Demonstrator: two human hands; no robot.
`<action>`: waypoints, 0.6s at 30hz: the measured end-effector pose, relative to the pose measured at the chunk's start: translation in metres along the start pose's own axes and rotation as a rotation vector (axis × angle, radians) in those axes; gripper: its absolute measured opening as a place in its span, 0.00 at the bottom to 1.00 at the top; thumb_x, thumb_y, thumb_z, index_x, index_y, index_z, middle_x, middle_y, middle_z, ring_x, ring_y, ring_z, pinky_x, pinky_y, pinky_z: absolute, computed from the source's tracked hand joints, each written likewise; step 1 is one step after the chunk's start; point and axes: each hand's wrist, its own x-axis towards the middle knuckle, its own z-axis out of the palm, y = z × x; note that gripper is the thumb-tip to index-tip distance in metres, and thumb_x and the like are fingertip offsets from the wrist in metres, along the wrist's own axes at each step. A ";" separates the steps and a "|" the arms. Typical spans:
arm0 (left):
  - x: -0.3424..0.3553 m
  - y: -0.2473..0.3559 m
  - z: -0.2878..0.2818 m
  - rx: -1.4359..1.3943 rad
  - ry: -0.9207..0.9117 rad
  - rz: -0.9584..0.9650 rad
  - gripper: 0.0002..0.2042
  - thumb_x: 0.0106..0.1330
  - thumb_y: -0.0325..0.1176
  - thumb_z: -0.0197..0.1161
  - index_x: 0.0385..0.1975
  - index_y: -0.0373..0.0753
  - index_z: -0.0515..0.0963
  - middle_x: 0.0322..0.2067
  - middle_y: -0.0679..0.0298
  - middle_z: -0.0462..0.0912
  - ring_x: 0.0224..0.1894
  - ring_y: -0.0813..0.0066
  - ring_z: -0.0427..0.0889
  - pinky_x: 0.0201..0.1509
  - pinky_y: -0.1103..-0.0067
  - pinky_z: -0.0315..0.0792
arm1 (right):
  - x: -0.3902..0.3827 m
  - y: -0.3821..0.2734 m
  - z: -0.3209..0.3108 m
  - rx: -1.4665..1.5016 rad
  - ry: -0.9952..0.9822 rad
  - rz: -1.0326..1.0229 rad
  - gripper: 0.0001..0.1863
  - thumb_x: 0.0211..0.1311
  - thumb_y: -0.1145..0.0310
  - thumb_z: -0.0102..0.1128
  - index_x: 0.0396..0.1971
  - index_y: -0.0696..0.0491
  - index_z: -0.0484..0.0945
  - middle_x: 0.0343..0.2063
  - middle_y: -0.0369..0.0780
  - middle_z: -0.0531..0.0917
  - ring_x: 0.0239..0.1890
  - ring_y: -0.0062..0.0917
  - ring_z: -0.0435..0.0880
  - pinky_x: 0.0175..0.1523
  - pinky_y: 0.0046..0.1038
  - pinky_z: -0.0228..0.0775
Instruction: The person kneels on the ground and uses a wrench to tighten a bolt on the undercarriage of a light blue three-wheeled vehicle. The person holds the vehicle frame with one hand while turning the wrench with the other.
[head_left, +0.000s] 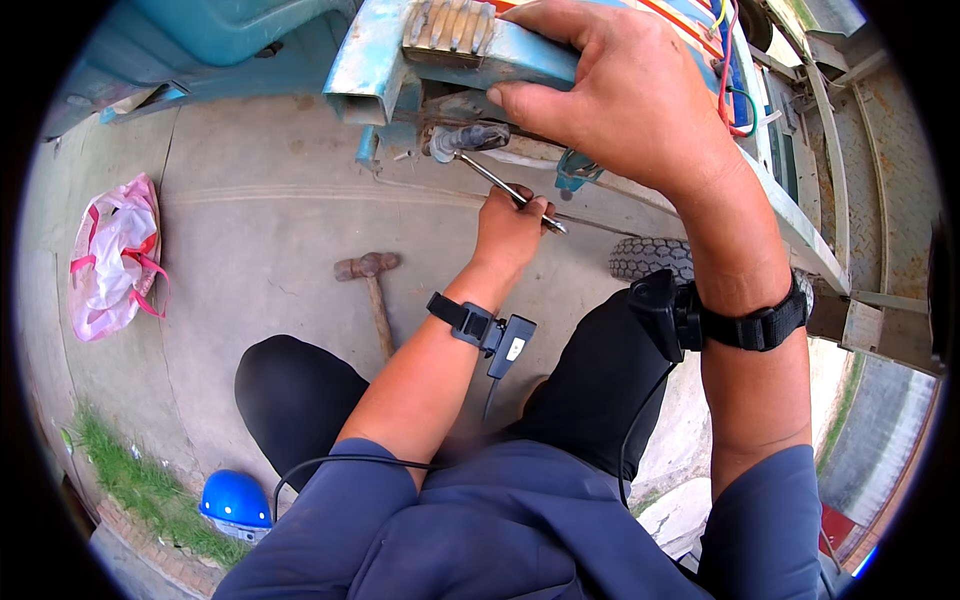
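Observation:
My left hand (508,225) is closed around the slim shaft of a silver wrench (480,172). The wrench's upper end meets a greyish metal fitting (445,142) beneath a blue metal frame (365,75). Whether it sits fully on a bolt is too small to tell. Above and to the right, my right hand (620,95) grips the frame's beam, thumb on the near side and index finger over the top. Its other fingers are hidden behind the hand. A ribbed, rusty metal piece (448,27) lies on the beam beside that hand.
A hammer (370,267) lies on the concrete floor (260,230) left of my forearm. Farther left are a pink-and-white bag (117,255) and a blue helmet (236,502). A tyre (650,258) stands right of my left hand; coloured wires (735,90) hang at upper right.

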 end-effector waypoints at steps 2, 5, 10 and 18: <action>-0.001 0.003 0.000 -0.015 0.003 -0.028 0.07 0.69 0.24 0.56 0.41 0.34 0.65 0.34 0.56 0.81 0.36 0.70 0.83 0.38 0.77 0.79 | -0.006 -0.014 -0.005 -0.029 0.052 -0.033 0.24 0.45 0.56 0.66 0.43 0.53 0.83 0.32 0.50 0.85 0.37 0.44 0.85 0.44 0.38 0.77; -0.004 0.006 0.003 -0.017 0.015 -0.073 0.06 0.70 0.25 0.56 0.41 0.35 0.66 0.34 0.56 0.82 0.36 0.70 0.83 0.38 0.77 0.79 | -0.002 -0.002 0.001 0.006 0.076 -0.050 0.24 0.45 0.56 0.66 0.42 0.53 0.84 0.32 0.50 0.85 0.37 0.44 0.85 0.44 0.38 0.77; -0.012 0.015 0.002 -0.048 0.017 -0.135 0.06 0.71 0.26 0.55 0.42 0.36 0.66 0.34 0.57 0.82 0.36 0.70 0.84 0.38 0.77 0.79 | 0.002 -0.001 0.000 -0.003 0.028 -0.017 0.24 0.45 0.56 0.66 0.42 0.54 0.84 0.32 0.50 0.85 0.37 0.44 0.85 0.44 0.38 0.77; -0.044 0.064 -0.005 -0.389 -0.200 -0.250 0.05 0.71 0.28 0.56 0.40 0.33 0.73 0.36 0.56 0.82 0.41 0.61 0.86 0.42 0.74 0.82 | 0.000 0.007 0.011 -0.056 0.121 -0.064 0.25 0.45 0.57 0.71 0.46 0.52 0.83 0.31 0.47 0.86 0.35 0.38 0.86 0.44 0.33 0.76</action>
